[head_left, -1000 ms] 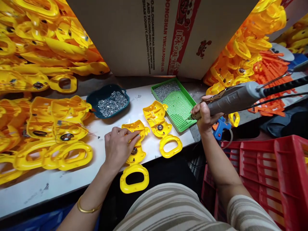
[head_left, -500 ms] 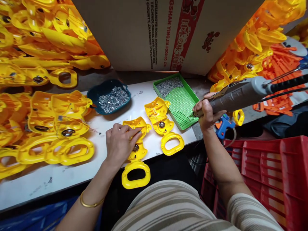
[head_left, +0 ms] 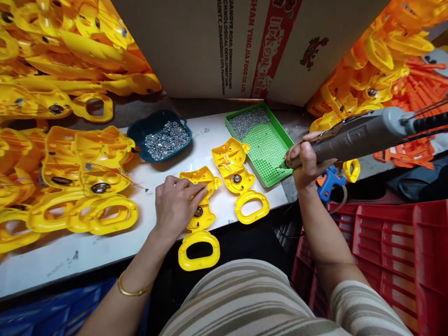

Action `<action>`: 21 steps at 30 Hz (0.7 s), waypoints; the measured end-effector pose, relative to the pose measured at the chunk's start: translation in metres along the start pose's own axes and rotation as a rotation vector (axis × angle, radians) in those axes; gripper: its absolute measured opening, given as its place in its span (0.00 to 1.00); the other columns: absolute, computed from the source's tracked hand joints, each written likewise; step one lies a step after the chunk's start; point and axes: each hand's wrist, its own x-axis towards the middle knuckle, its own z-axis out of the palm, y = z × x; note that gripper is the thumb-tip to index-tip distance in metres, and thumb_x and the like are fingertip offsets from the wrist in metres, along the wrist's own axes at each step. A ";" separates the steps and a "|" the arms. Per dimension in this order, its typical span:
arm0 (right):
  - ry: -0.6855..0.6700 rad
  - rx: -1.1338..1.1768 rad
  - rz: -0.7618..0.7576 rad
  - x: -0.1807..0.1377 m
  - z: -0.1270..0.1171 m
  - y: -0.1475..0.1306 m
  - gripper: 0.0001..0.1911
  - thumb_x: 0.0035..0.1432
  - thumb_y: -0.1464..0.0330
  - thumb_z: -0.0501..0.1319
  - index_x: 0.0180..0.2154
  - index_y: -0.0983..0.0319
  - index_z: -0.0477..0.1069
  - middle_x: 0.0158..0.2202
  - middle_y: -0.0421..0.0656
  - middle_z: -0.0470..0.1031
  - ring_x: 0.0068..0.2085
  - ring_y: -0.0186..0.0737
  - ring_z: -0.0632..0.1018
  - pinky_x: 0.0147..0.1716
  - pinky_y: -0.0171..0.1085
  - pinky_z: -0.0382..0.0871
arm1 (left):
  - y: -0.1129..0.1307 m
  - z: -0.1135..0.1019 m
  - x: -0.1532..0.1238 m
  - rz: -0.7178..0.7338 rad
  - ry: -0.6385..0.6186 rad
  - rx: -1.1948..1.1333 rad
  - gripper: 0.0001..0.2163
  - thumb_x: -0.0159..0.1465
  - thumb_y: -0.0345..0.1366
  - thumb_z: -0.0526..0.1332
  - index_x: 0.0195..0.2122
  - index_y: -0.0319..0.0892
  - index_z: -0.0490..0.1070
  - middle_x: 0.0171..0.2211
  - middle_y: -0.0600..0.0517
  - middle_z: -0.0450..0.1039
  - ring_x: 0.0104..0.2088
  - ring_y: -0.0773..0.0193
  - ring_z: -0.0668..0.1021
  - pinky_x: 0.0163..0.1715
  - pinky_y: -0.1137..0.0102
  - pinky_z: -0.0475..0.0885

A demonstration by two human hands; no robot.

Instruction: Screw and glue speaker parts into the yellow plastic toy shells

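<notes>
While it lies on the white table: the near yellow plastic shell with a loop handle (head_left: 200,219) sits at the near table edge, and its loop hangs over the edge.
Left hand: the left hand (head_left: 176,204) rests on this shell, fingers bent and close together, the fingertips (head_left: 202,188) pressing on its far part.
Right hand: the right hand (head_left: 308,161) is closed around the grey electric screwdriver (head_left: 364,135), whose tip points down to the near right corner of the green plastic tray (head_left: 269,149).
Second shell: a similar yellow plastic shell (head_left: 238,179) lies just right of the first one, touching the tray.
Tray: small metal screws (head_left: 248,122) lie in its far part.
Bowl: a dark teal plastic bowl of screws (head_left: 160,136) stands far left of the shells.
Table: the white table (head_left: 105,252) carries many yellow parts (head_left: 70,182) on the left.
Behind: a brown cardboard box (head_left: 210,46) stands at the far side.
Right: a red plastic crate (head_left: 385,252) is near, below the table.
</notes>
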 end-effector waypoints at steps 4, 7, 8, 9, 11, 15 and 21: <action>-0.001 -0.048 0.020 -0.002 0.001 -0.002 0.16 0.53 0.56 0.64 0.35 0.59 0.65 0.16 0.30 0.62 0.16 0.31 0.66 0.18 0.35 0.63 | -0.001 0.001 0.000 0.003 0.001 0.011 0.13 0.67 0.46 0.57 0.45 0.52 0.79 0.33 0.47 0.75 0.41 0.51 0.69 0.33 0.62 0.57; 0.007 -0.090 0.031 -0.001 0.001 -0.002 0.17 0.53 0.53 0.63 0.35 0.59 0.65 0.16 0.30 0.61 0.15 0.31 0.66 0.18 0.35 0.63 | 0.000 0.001 0.000 0.001 0.005 0.018 0.13 0.67 0.46 0.57 0.45 0.53 0.79 0.33 0.47 0.76 0.41 0.51 0.69 0.33 0.63 0.57; 0.011 -0.084 0.030 -0.001 0.001 -0.002 0.17 0.52 0.53 0.63 0.35 0.59 0.64 0.16 0.30 0.61 0.15 0.31 0.66 0.17 0.35 0.63 | 0.001 0.001 0.000 0.000 0.005 0.019 0.13 0.67 0.46 0.57 0.45 0.53 0.79 0.33 0.48 0.76 0.41 0.51 0.69 0.33 0.63 0.57; 0.015 -0.072 0.024 -0.001 0.001 -0.001 0.17 0.53 0.54 0.63 0.35 0.58 0.64 0.15 0.30 0.60 0.15 0.31 0.65 0.17 0.35 0.62 | 0.001 0.001 0.000 -0.002 0.004 0.020 0.13 0.67 0.46 0.57 0.45 0.53 0.79 0.32 0.48 0.76 0.41 0.51 0.69 0.33 0.63 0.57; 0.001 -0.051 0.009 0.000 0.000 -0.001 0.15 0.53 0.55 0.63 0.34 0.58 0.64 0.15 0.30 0.60 0.15 0.32 0.65 0.16 0.35 0.62 | 0.001 0.000 0.000 -0.005 0.001 0.016 0.13 0.67 0.46 0.57 0.45 0.53 0.79 0.32 0.48 0.76 0.41 0.51 0.69 0.33 0.62 0.57; -0.051 -0.055 -0.011 0.002 0.000 -0.004 0.13 0.54 0.57 0.63 0.36 0.58 0.67 0.17 0.31 0.63 0.16 0.32 0.67 0.18 0.35 0.64 | 0.002 0.000 0.000 -0.019 -0.009 -0.028 0.13 0.66 0.46 0.58 0.45 0.52 0.79 0.33 0.47 0.75 0.42 0.50 0.68 0.35 0.62 0.57; -0.091 0.055 0.002 -0.002 0.007 -0.035 0.10 0.52 0.59 0.64 0.35 0.57 0.72 0.16 0.33 0.63 0.16 0.33 0.65 0.15 0.36 0.61 | 0.006 -0.002 0.001 -0.035 -0.040 -0.054 0.11 0.66 0.44 0.59 0.44 0.52 0.79 0.33 0.47 0.75 0.43 0.51 0.67 0.39 0.60 0.58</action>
